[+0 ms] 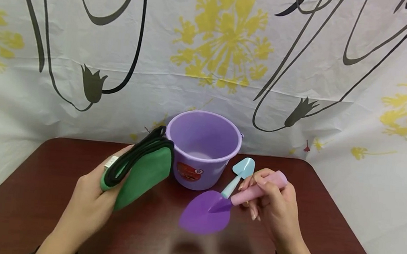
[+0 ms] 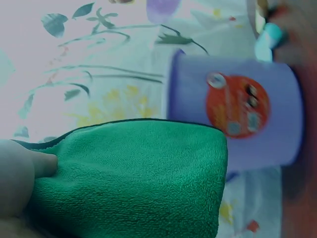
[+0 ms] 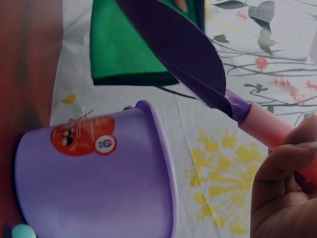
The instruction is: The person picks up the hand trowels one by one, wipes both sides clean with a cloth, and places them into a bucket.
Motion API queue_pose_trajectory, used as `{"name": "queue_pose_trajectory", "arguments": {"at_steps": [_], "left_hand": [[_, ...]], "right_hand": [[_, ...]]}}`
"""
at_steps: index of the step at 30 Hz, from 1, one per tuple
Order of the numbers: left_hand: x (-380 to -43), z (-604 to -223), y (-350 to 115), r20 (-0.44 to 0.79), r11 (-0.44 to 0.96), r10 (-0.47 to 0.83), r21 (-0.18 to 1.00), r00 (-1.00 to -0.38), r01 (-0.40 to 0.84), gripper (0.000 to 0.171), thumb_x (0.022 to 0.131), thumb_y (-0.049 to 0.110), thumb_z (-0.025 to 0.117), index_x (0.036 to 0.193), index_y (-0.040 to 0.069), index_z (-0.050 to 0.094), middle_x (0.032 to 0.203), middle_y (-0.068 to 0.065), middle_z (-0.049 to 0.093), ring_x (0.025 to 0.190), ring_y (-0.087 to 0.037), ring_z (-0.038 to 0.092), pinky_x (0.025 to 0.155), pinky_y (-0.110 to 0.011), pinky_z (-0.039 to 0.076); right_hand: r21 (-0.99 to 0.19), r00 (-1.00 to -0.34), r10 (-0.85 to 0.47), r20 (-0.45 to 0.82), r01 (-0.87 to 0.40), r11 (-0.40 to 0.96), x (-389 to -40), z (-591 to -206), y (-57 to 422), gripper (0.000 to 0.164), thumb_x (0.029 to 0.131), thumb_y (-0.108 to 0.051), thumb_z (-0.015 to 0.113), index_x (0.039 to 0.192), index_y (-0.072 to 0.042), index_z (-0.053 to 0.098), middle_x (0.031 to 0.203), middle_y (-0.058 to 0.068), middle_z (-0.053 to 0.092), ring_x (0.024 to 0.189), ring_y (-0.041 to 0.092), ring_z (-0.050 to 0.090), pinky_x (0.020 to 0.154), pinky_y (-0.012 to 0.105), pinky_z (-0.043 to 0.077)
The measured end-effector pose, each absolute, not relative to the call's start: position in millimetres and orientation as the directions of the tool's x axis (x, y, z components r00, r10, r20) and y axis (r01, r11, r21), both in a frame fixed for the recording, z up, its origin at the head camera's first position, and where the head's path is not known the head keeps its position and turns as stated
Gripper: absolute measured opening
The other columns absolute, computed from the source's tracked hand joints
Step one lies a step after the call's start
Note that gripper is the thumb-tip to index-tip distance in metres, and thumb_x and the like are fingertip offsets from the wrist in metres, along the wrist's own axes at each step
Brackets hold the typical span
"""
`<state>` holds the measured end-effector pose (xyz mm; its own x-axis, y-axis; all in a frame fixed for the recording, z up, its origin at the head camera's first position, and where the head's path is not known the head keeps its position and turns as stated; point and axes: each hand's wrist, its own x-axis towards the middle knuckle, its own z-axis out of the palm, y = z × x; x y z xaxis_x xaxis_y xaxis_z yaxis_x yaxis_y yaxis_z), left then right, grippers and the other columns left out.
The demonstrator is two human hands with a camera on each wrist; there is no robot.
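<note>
My left hand (image 1: 86, 201) grips a folded green cloth (image 1: 146, 174) with dark edging, its thumb lying on the near side. In the left wrist view the fuzzy face of the cloth (image 2: 143, 168) covers part of a purple bucket (image 2: 193, 89). My right hand (image 1: 278, 206) holds a toy trowel by its pink handle; the purple blade (image 1: 204, 216) points left, above the table. Behind both hands stands the bucket (image 1: 217, 172), upright, with a red sticker on its front. Inside it, only the wall and part of the bottom show.
A small light-blue toy shovel (image 1: 245, 167) is right of the bucket, partly hidden by the right hand and trowel. The dark red-brown table (image 1: 143, 238) has rounded far corners. A white sheet with yellow and grey flowers (image 1: 210, 95) hangs close behind.
</note>
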<state>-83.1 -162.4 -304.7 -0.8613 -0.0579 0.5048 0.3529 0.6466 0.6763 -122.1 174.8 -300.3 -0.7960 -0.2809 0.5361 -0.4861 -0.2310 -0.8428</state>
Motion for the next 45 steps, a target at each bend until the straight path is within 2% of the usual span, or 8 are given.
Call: {"name": "queue_pose_trajectory", "arguments": {"at_steps": [7, 17, 22, 27, 30, 38, 42, 45], "left_hand": [[-82.9, -281.4, -139.0, 0.596, 0.58, 0.016, 0.648, -0.802, 0.493, 0.05, 0.101, 0.013, 0.061, 0.143, 0.039, 0.054, 0.137, 0.012, 0.065, 0.123, 0.009, 0.057, 0.101, -0.002, 0.04], [-87.9, -273.5, -113.1, 0.602, 0.475, 0.033, 0.693, -0.798, 0.542, 0.051, 0.101, 0.011, 0.062, 0.143, 0.038, 0.053, 0.137, 0.011, 0.065, 0.126, -0.001, 0.06, 0.102, -0.007, 0.044], [-89.9, -279.3, -101.2, 0.653, 0.44, 0.125, 0.639, -0.747, 0.632, 0.057, 0.097, 0.001, 0.064, 0.142, 0.034, 0.056, 0.138, 0.012, 0.064, 0.127, -0.007, 0.061, 0.107, -0.012, 0.045], [-89.4, -286.4, -91.1, 0.652, 0.431, 0.201, 0.612, -0.731, 0.664, 0.052, 0.096, 0.003, 0.065, 0.142, 0.026, 0.058, 0.14, 0.009, 0.064, 0.131, -0.011, 0.06, 0.109, -0.014, 0.045], [-89.7, -290.4, -87.1, 0.652, 0.424, 0.225, 0.604, -0.724, 0.675, 0.049, 0.096, 0.006, 0.066, 0.142, 0.022, 0.059, 0.141, 0.006, 0.063, 0.133, -0.014, 0.059, 0.11, -0.016, 0.045], [-88.8, -293.5, -85.2, 0.58, 0.458, 0.338, 0.587, -0.741, 0.668, 0.051, 0.096, 0.012, 0.067, 0.145, 0.022, 0.056, 0.147, 0.006, 0.058, 0.139, -0.018, 0.054, 0.112, -0.043, 0.049], [-90.1, -295.7, -84.4, 0.553, 0.505, 0.397, 0.535, -0.733, 0.677, 0.056, 0.093, 0.012, 0.07, 0.145, 0.026, 0.055, 0.149, 0.011, 0.055, 0.142, -0.016, 0.051, 0.114, -0.046, 0.046], [-92.1, -299.2, -82.3, 0.563, 0.536, 0.446, 0.454, -0.695, 0.712, 0.055, 0.092, 0.015, 0.071, 0.145, 0.024, 0.056, 0.148, 0.011, 0.056, 0.142, -0.016, 0.05, 0.115, -0.046, 0.045]], "right_hand": [[-0.874, -0.855, -0.198, 0.48, -0.446, -0.193, -121.3, -293.9, 162.6, 0.047, 0.105, -0.002, 0.037, 0.073, -0.002, 0.071, 0.081, 0.003, 0.067, 0.034, 0.019, 0.041, 0.029, 0.032, 0.03], [-0.876, -0.876, -0.131, 0.465, -0.434, -0.208, -120.9, -290.4, 155.3, 0.039, 0.104, -0.004, 0.041, 0.076, -0.003, 0.068, 0.077, 0.003, 0.069, 0.033, 0.018, 0.04, 0.028, 0.034, 0.028], [-0.869, -0.862, -0.143, 0.487, -0.462, -0.177, -124.0, -289.5, 149.7, 0.053, 0.105, -0.004, 0.04, 0.065, 0.001, 0.076, 0.074, 0.003, 0.068, 0.031, 0.019, 0.037, 0.028, 0.031, 0.031], [-0.845, -0.841, -0.12, 0.527, -0.505, -0.173, -126.9, -290.0, 145.4, 0.055, 0.104, -0.002, 0.039, 0.063, 0.009, 0.073, 0.072, 0.003, 0.068, 0.031, 0.017, 0.037, 0.026, 0.03, 0.028], [-0.848, -0.852, -0.084, 0.517, -0.497, -0.182, -127.4, -290.2, 142.3, 0.052, 0.104, -0.002, 0.041, 0.064, 0.008, 0.072, 0.071, 0.003, 0.069, 0.03, 0.018, 0.035, 0.026, 0.031, 0.026], [-0.809, -0.826, -0.037, 0.563, -0.542, -0.226, -130.5, -285.9, 132.6, 0.059, 0.105, -0.005, 0.042, 0.056, 0.005, 0.072, 0.067, 0.004, 0.069, 0.026, 0.015, 0.031, 0.026, 0.027, 0.024], [-0.77, -0.793, -0.043, 0.608, -0.575, -0.274, -133.2, -285.9, 129.4, 0.061, 0.107, -0.004, 0.04, 0.056, 0.006, 0.071, 0.065, 0.006, 0.069, 0.026, 0.011, 0.031, 0.026, 0.025, 0.024], [-0.748, -0.779, -0.029, 0.627, -0.591, -0.303, -134.2, -287.3, 128.8, 0.062, 0.108, -0.004, 0.039, 0.056, 0.007, 0.071, 0.065, 0.006, 0.068, 0.027, 0.011, 0.03, 0.026, 0.025, 0.024]]}}
